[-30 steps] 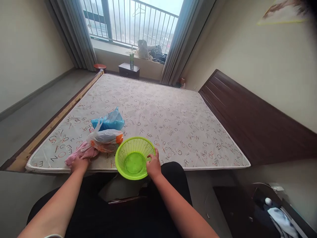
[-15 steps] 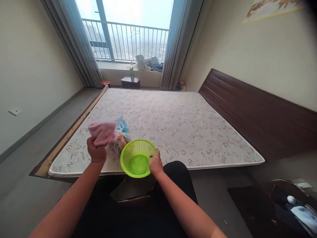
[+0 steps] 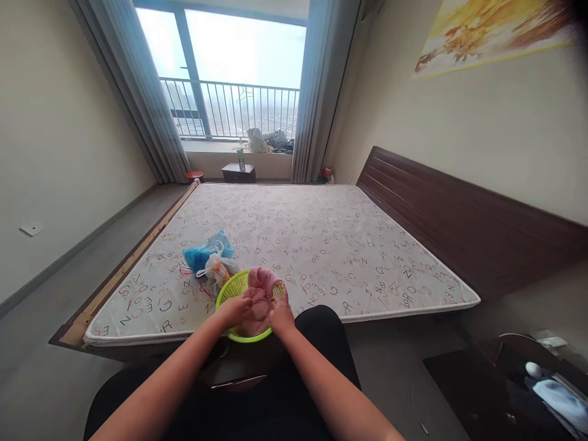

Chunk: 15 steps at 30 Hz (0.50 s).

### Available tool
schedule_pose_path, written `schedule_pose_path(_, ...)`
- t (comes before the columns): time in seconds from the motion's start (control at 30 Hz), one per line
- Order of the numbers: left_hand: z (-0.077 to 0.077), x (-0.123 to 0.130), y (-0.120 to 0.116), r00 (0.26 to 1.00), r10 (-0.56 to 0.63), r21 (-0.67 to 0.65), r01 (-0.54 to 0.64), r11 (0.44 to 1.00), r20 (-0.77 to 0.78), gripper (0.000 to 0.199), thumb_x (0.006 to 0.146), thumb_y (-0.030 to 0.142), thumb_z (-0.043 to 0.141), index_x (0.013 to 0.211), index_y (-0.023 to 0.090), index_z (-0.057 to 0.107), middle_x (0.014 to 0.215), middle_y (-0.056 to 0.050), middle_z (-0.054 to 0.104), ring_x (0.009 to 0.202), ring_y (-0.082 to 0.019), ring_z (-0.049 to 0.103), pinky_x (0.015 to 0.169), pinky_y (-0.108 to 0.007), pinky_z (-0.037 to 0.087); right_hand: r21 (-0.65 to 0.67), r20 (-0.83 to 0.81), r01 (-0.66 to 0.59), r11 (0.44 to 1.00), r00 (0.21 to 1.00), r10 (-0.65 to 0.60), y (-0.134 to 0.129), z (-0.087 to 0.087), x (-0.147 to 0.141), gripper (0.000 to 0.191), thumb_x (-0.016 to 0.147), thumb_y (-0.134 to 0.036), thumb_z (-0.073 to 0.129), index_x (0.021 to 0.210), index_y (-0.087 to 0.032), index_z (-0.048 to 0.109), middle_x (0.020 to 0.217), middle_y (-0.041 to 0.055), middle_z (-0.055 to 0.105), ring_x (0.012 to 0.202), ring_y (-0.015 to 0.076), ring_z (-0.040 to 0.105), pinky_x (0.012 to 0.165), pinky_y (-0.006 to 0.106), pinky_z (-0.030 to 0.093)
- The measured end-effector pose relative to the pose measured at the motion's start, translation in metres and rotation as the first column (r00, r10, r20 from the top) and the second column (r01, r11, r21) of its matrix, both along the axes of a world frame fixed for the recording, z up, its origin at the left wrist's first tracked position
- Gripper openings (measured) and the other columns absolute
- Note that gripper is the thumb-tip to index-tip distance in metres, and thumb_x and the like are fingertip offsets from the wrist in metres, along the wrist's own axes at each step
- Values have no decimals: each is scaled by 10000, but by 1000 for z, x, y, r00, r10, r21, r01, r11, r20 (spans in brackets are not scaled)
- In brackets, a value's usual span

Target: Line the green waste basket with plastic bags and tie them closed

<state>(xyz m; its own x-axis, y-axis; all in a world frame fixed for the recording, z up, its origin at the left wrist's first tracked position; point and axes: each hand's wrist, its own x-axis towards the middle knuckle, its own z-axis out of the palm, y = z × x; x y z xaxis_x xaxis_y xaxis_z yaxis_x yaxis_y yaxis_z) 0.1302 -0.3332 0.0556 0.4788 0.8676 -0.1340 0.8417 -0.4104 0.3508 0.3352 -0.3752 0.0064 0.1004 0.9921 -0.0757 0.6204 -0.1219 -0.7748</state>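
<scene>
A pink towel point(image 3: 257, 300) lies bunched in a bright green plastic basket point(image 3: 226, 288), one part draped over the far rim. My left hand point(image 3: 234, 311) reaches over the basket's left side, its fingers closed on the towel. On the right, my right hand point(image 3: 281, 313) grips the basket's rim, the thumb inside against the towel. The basket stands at the mattress's near edge, close to my knees. Just behind it sit a white plastic bag point(image 3: 217, 269) with orange marks and a blue plastic bag point(image 3: 198, 256).
A bare letter-printed mattress point(image 3: 294, 226) spreads ahead, with a dark wooden headboard point(image 3: 441, 208) on the right. Beyond its far edge are a small nightstand point(image 3: 239, 173) holding a green bottle and a red stool point(image 3: 194, 176). A dark cabinet point(image 3: 478, 392) stands at lower right.
My left hand has brought the pink towel down and right into the basket. More of the blue bag shows now. The view has tilted upward; my right hand stays at the rim.
</scene>
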Motion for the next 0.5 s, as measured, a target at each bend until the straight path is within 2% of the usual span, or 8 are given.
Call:
schedule_pose_path(0.07,4,-10,6,997,78,127,-81,989,30,290,923,174,517,1123,209,724,1316,-116,684,1357,-299,538,1180,-467,367,-13,30,2,1000,1000,-1,1,1,2,291,908,-242,565,1155,-199,713,1732,52,156,1188,277,640,996,408,522)
schedule_pose_path(0.13,2,-18,14,959,264,268,-284,921,107,392,925,171,515,1293,195,646,1543,-135,518,1528,-324,322,1262,-540,212,-9,70,8,1000,998,-7,2,2,3,293,928,-291,563,1163,-204,715,1728,52,173,1230,296,610,1016,420,503)
schedule_pose_path(0.2,-5,-23,23,859,459,288,-509,811,227,531,902,205,575,1430,169,529,1604,-166,432,1549,-325,285,1266,-525,219,-2,120,11,1000,993,-10,1,3,3,280,939,-301,552,1147,-220,722,1726,42,191,1303,313,554,1045,432,479)
schedule_pose_path(0.27,-14,-24,31,745,591,150,-652,743,310,632,901,249,599,1498,132,427,1566,-204,467,1489,-308,400,1220,-459,332,8,179,2,1000,984,-3,-2,3,1,263,945,-283,543,1123,-230,729,1722,41,212,1388,323,474,1081,442,445)
schedule_pose_path(0.33,-21,-24,37,696,646,-42,-669,742,313,597,918,254,575,1481,120,429,1473,-205,565,1371,-292,542,1137,-412,429,8,257,-8,1000,966,6,-5,4,-1,273,932,-250,556,1147,-230,723,1718,63,224,1476,342,363,1136,481,378)
schedule_pose_path(0.4,-22,-23,40,721,632,-171,-610,773,286,494,920,210,549,1408,142,504,1381,-172,647,1259,-274,628,1075,-382,472,3,355,-36,999,934,33,-8,5,-4,327,913,-212,570,1211,-225,704,1715,93,228,1544,370,225,1189,561,259)
schedule_pose_path(0.47,-17,-17,38,760,591,-217,-550,807,270,441,913,144,517,1353,157,552,1336,-146,683,1213,-253,655,1053,-356,478,-12,434,-114,993,894,108,-9,5,-7,404,915,-184,560,1302,-231,668,1705,114,255,1573,379,131,1209,617,134)
schedule_pose_path(0.5,-13,-12,36,775,573,-217,-531,819,266,448,914,118,500,1357,154,554,1341,-145,683,1222,-244,652,1055,-344,472,-27,453,-179,984,875,171,-8,4,-9,445,928,-180,544,1359,-243,637,1696,118,280,1574,373,129,1213,620,100)
